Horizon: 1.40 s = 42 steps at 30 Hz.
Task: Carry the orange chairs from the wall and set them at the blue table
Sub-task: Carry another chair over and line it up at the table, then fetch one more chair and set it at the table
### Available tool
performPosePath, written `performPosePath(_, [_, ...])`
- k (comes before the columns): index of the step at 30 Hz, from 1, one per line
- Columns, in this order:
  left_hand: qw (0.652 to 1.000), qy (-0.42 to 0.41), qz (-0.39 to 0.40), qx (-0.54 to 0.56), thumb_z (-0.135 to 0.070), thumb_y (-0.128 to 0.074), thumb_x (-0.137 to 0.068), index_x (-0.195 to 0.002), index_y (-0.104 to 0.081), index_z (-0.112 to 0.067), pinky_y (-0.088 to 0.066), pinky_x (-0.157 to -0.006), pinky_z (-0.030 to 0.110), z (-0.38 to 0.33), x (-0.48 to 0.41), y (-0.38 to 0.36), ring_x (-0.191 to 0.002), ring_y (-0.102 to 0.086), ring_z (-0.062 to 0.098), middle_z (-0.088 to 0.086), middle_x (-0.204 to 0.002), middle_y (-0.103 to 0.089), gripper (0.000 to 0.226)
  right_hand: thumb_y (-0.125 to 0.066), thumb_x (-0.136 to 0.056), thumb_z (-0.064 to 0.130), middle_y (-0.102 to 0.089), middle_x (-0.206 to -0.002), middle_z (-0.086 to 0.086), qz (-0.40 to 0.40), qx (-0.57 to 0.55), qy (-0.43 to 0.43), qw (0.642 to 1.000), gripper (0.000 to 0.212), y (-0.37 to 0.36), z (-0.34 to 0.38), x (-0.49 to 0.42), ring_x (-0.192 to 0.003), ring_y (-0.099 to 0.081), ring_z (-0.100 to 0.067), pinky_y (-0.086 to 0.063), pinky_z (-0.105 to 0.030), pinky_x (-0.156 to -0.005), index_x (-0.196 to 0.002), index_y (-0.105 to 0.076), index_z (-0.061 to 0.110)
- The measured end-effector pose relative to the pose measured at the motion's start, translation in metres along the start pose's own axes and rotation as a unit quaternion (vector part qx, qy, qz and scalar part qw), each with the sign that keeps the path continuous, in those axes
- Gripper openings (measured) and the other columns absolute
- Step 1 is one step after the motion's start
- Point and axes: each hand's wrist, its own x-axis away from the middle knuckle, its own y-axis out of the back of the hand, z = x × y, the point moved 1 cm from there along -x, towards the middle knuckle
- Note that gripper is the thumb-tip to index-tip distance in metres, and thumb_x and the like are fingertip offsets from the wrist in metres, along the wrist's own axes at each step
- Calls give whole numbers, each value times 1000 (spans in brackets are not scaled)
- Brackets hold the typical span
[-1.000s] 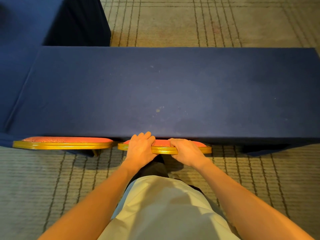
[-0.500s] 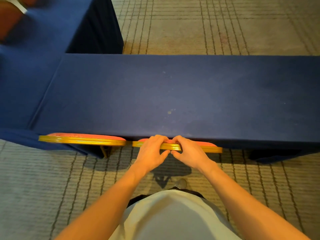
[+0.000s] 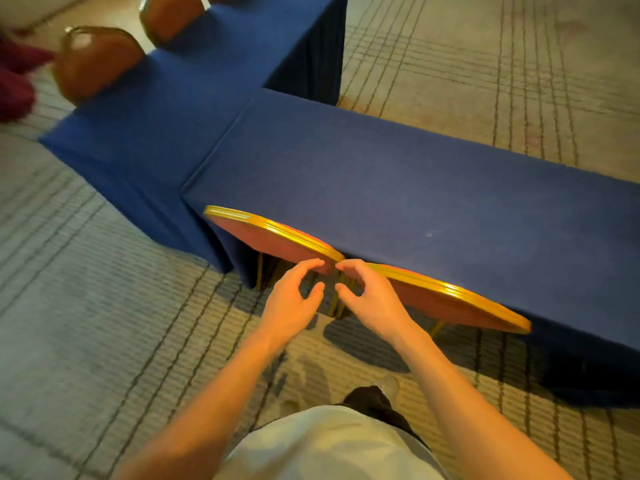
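Two orange chairs with gold frames stand side by side, pushed under the near edge of the blue table [image 3: 398, 174]. Only their backrest tops show: the left chair [image 3: 266, 237] and the right chair [image 3: 446, 299]. My left hand [image 3: 294, 299] and my right hand [image 3: 370, 299] hover just in front of where the two backrests meet. Both hands have loosely curled fingers and hold nothing; fingertips are close to the chair rims, apart from them.
A second blue-clothed table [image 3: 180, 81] joins at the left, with two brown-orange chairs [image 3: 93, 60] at its far side. A dark red shape [image 3: 14, 84] lies at the far left. Patterned carpet [image 3: 86, 323] surrounds everything.
Both hands have let go of the right chair's backrest and pulled back a little. My view has swung, so the tables now run diagonally.
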Motion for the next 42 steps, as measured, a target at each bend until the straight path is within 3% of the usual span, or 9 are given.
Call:
performPosePath(2, [996,48,-37,68,-12,-62,-99,-129,-61,-35,-46,-102,23,10,18,35,-128,-55,8,-10,-134,-63,38,-66,-98,22,-62,-131,21,9,-48,8,999,36,-25,31,0,-120,-55,8,-42,-15,-101,-133,-60,29])
performPosePath(4, [977,92,-91,172,-1,-59,-99,-122,-63,-29,-50,-102,24,17,37,69,-127,-60,14,-3,-129,-67,36,-65,-99,19,-64,-131,17,22,-103,17,994,37,-50,62,1,-120,-57,8,-42,-8,-97,-134,-60,29])
performPosePath(10, [880,173,-203,393,-5,-58,-101,-129,-63,-13,-51,-104,37,38,95,157,-125,-64,16,1,-127,-73,30,-63,-101,13,-69,-129,6,84,-209,58,973,36,-121,143,6,-120,-64,-3,-50,-19,-100,-135,-59,24])
performPosePath(15, [804,164,-268,505,-1,-54,-102,-134,-59,-11,-52,-102,39,68,127,216,-123,-66,20,6,-132,-70,34,-62,-102,12,-71,-127,4,147,-230,77,959,33,-177,208,-7,-119,-65,-8,-51,-22,-100,-134,-60,19])
performPosePath(23, [730,141,-333,580,8,-43,-99,-137,-56,-9,-47,-106,44,117,134,310,-128,-63,24,6,-134,-69,43,-59,-101,2,-73,-123,-2,206,-274,70,937,32,-271,281,-63,-116,-69,-16,-52,-42,-106,-130,-63,15])
performPosePath(28, [713,144,-410,550,11,-37,-94,-133,-57,-6,-46,-111,49,149,124,400,-127,-63,28,10,-135,-68,47,-53,-102,-3,-73,-123,-9,269,-320,62,906,34,-352,343,-124,-115,-70,-21,-54,-43,-103,-132,-60,10])
performPosePath(33, [717,133,-461,505,8,-39,-97,-138,-55,-2,-46,-111,48,166,123,490,-127,-63,27,10,-135,-68,45,-52,-104,0,-73,-123,-7,329,-352,41,875,34,-416,410,-164,-114,-71,-22,-57,-38,-98,-135,-58,11])
performPosePath(42, [643,99,-539,535,12,-29,-93,-136,-55,-4,-46,-108,48,234,143,612,-128,-62,31,11,-136,-67,53,-49,-106,4,-74,-122,-6,383,-325,26,864,30,-531,509,-211,-113,-71,-22,-56,-40,-97,-131,-61,12])
